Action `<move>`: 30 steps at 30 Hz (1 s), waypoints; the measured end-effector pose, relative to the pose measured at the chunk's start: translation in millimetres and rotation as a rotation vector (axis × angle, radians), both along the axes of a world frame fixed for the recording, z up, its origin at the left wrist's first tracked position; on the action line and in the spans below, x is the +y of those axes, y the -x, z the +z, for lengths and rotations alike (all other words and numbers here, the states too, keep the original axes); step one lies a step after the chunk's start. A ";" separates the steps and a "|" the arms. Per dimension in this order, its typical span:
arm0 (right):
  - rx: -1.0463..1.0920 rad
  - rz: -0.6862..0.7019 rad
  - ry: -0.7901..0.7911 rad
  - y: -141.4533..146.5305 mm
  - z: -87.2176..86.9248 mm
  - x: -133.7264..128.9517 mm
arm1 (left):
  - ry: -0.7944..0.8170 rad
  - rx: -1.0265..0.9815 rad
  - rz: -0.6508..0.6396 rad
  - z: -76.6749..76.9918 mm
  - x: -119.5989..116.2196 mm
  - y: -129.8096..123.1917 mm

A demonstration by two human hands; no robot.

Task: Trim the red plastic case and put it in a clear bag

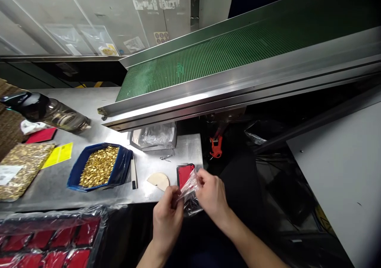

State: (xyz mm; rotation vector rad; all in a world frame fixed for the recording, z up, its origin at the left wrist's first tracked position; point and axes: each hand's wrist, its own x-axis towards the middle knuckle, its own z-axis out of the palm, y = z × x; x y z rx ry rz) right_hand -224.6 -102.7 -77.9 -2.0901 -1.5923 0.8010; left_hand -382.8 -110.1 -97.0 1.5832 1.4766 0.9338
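Note:
Between my hands a clear plastic bag (190, 185) is stretched just past the table's front right corner. My left hand (169, 212) pinches its left side, fingers closed. My right hand (212, 192) is closed on its upper right side. A flat red piece with a dark edge (183, 173) shows right behind the bag; whether it is inside the bag or beyond it I cannot tell. Left of it a pale, roughly half-round flat piece (158, 180) lies on the metal table (145, 196). Farther left lies a slim knife-like tool with a dark end (133, 173).
A blue bin (73, 180) holds small gold pieces. Left of it are a yellow paper (58, 155), a bulging clear bag (26, 167) and a bottle (64, 115). A green conveyor (190, 66) slopes above the table. Red packets (62, 236) fill a plastic-lined tray at front left.

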 end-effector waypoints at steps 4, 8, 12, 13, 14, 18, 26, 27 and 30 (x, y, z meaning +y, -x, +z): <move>0.489 0.267 0.141 -40.4 3.4 2.1 | 0.407 -0.214 -0.067 -2.2 -4.2 27.2; 0.923 0.265 0.457 -53.3 -19.4 -31.8 | 0.721 -0.579 0.142 -3.5 -7.9 63.3; 1.255 -0.260 0.544 -15.5 -54.5 -56.6 | 0.715 -0.685 0.374 -6.6 -11.0 77.1; 1.339 -0.391 0.530 -3.5 -60.8 -56.8 | 0.704 -0.685 0.404 -7.0 -10.5 76.5; 1.414 -0.494 0.516 7.3 -65.8 -54.6 | 0.700 -0.680 0.426 -7.3 -9.5 74.8; 1.470 -0.683 0.402 28.8 -77.9 -32.4 | 0.692 -0.623 0.451 -7.7 -5.1 64.9; 1.094 -0.632 -0.076 -20.3 -40.9 -29.9 | 0.547 -0.336 0.333 -20.6 3.1 35.4; 0.997 -0.554 -0.131 -27.1 -27.7 -37.0 | 0.536 -0.323 0.318 -23.0 5.7 28.8; 0.689 -0.142 -0.265 -38.2 6.8 -62.1 | 0.501 -0.310 0.228 -27.8 16.5 7.3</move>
